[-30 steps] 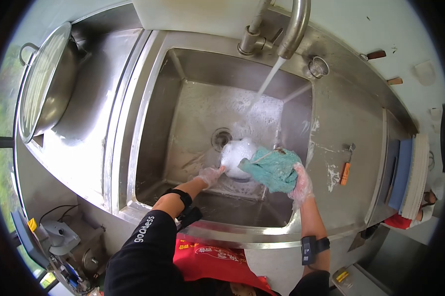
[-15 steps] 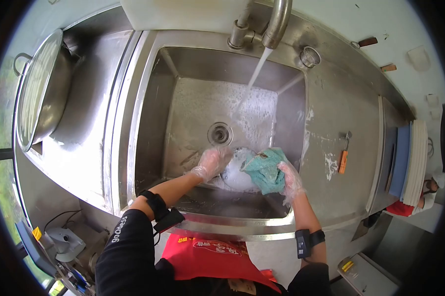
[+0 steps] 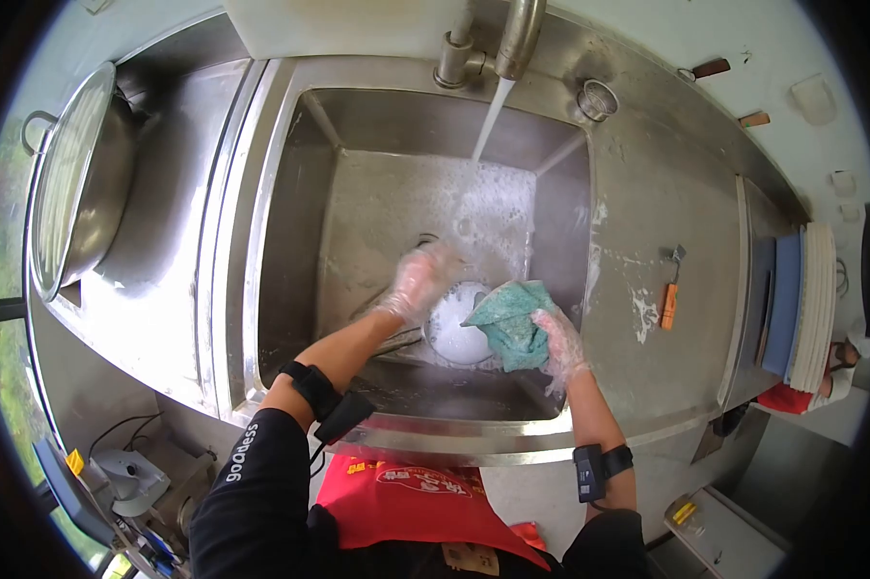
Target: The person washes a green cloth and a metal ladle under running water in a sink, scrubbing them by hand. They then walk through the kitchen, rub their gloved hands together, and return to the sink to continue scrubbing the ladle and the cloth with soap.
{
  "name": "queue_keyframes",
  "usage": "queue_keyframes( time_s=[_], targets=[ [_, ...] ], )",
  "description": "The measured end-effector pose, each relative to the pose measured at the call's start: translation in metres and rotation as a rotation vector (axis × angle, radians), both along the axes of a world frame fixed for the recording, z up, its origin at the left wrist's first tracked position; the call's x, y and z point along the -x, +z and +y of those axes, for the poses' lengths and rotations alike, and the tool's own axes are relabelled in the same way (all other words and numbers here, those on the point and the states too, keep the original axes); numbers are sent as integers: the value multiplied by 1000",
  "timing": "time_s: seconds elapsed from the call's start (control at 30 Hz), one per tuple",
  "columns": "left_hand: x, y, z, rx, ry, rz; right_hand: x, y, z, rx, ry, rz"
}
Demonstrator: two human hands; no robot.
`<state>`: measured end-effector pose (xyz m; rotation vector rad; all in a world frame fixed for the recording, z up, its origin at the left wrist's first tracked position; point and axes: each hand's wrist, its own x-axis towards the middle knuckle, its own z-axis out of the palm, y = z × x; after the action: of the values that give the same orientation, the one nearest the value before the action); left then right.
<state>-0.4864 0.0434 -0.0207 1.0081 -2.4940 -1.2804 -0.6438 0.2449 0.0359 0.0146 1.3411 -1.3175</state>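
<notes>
Inside the metal sink (image 3: 358, 222), a white round bowl or dish (image 3: 454, 323) lies among suds near the front wall. My right hand (image 3: 560, 345), in a clear plastic glove, grips a teal cloth (image 3: 512, 323) at the bowl's right side. My left hand (image 3: 423, 278), gloved too and smeared by motion, is just above and left of the bowl, over the drain; its fingers are blurred. A dark utensil, partly hidden by my left arm, lies left of the bowl. Water runs from the faucet (image 3: 520, 43) into the sink.
A large metal pan (image 3: 97, 183) stands on the left counter. On the right counter are an orange-handled scraper (image 3: 669, 304) and a small round strainer (image 3: 597, 100). Stacked boards (image 3: 806, 309) stand at the far right, with part of another person (image 3: 830, 381) beyond them.
My left hand has moved up and right, toward the drain. The teal cloth and my right hand have shifted slightly left and up. The whole view has shifted a little.
</notes>
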Motion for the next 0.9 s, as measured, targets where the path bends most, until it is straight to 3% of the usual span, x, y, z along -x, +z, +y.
queue_keyframes(
  time_s=[0.03, 0.13, 0.23, 0.33, 0.43, 0.53, 0.6, 0.67, 0.73, 0.83, 0.9],
  targets=[
    [-7, -27, -12, 9, 93, -9, 1, 3, 1, -16, -14, -5],
    [-21, -91, -32, 44, 50, 115, 1, 20, -1, -58, -33, -22],
    [-18, -129, -37, -697, 398, -183, 4, 18, 3, -92, 3, 1],
    [-8, -157, -46, -719, 588, -327, 10, 4, 13, -118, 20, 45],
    [-14, -140, -43, -502, 328, -320, 11, -3, 18, -142, -31, 12],
    [-6, -101, -29, -885, 604, -42, 14, -6, 21, -128, -44, -30],
    [-16, -108, -38, -1206, 687, -35, 12, -3, 18, -147, -44, -16],
    [-20, -115, -38, -1256, 697, -34, 9, 10, 11, -157, -55, -17],
    [-21, -121, -28, -1038, 629, -40, 9, 14, 8, -132, -83, -42],
    [-10, -111, 7, -435, 79, -177, 11, 3, 13, -53, -167, -131],
    [-3, -103, 48, -418, -237, -214, 11, -6, 13, 3, -228, -211]
  ],
)
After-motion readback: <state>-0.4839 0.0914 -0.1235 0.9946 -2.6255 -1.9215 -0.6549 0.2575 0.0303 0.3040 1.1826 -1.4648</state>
